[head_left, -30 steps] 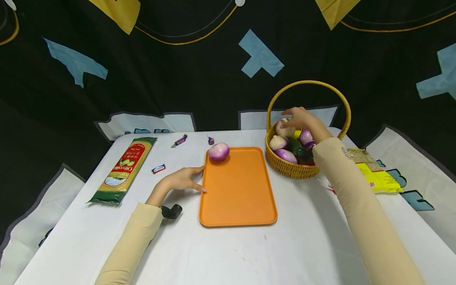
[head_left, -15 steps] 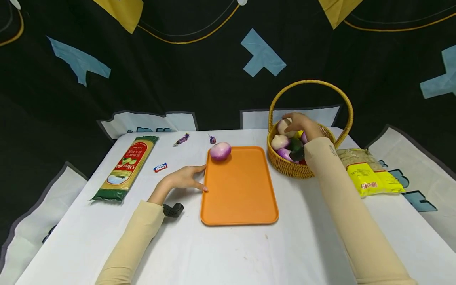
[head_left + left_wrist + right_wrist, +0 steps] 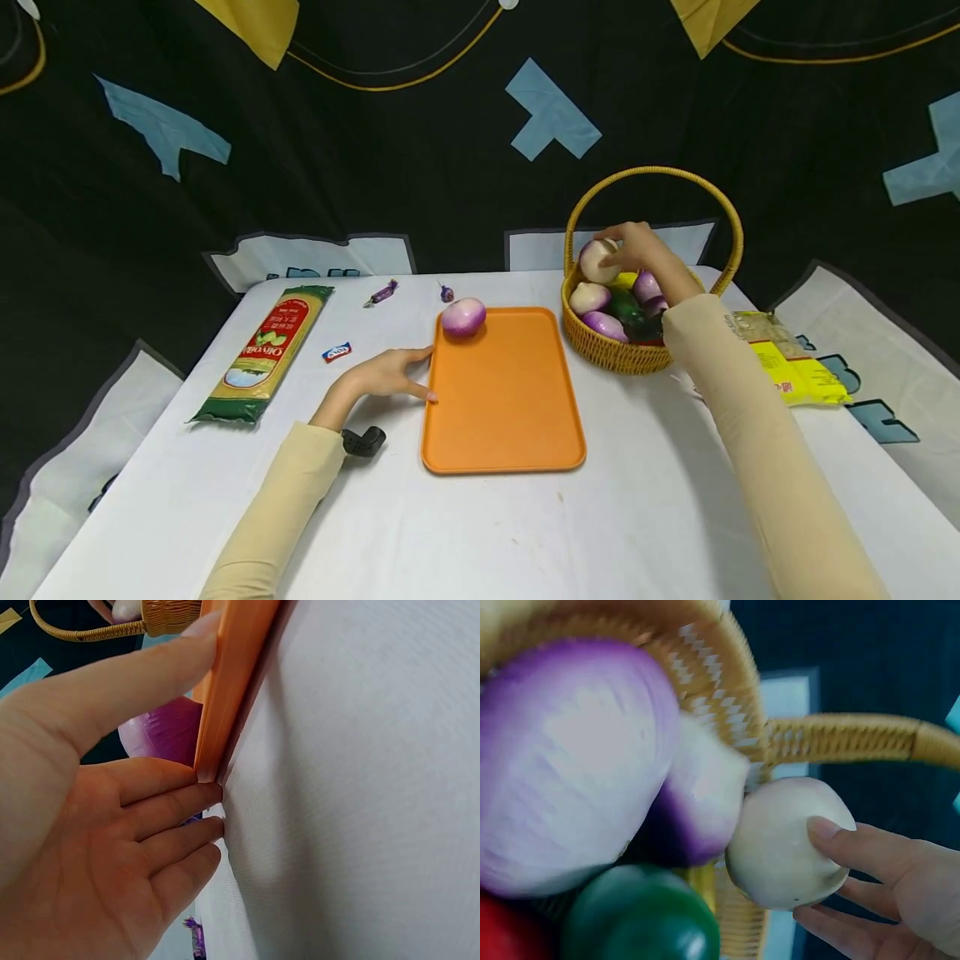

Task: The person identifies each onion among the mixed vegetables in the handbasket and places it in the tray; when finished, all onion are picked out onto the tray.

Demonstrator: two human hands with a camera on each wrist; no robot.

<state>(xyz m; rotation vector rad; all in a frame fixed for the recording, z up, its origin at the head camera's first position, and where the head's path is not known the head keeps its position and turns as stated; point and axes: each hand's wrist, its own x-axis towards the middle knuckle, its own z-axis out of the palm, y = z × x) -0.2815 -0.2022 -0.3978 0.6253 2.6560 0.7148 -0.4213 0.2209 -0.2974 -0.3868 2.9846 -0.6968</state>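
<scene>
My right hand (image 3: 647, 252) holds a round, mostly white turnip (image 3: 597, 262) by its side, thumb and fingertips spread around it, at the basket's back left rim. In the right wrist view this turnip (image 3: 784, 844) is just beside the base of the handle. Below it, the wicker basket (image 3: 617, 360) holds more purple-and-white vegetables, a dark green one and something yellow. My left hand (image 3: 386, 375) touches the left edge of the orange tray (image 3: 502, 400), thumb on the rim and fingers straight. A purple turnip (image 3: 462, 317) lies in the tray's far left corner.
A red, gold and green pasta packet (image 3: 264, 357) lies at the left. Small wrapped candies (image 3: 337, 352) are scattered between it and the tray. A yellow bag (image 3: 798, 371) lies right of the basket, partly behind the right sleeve. The tall basket handle (image 3: 651, 171) arches over the vegetables.
My right hand has closed its fingers on the white turnip and raised it slightly, shifting it up in the basket. The left hand and tray have stayed in place.
</scene>
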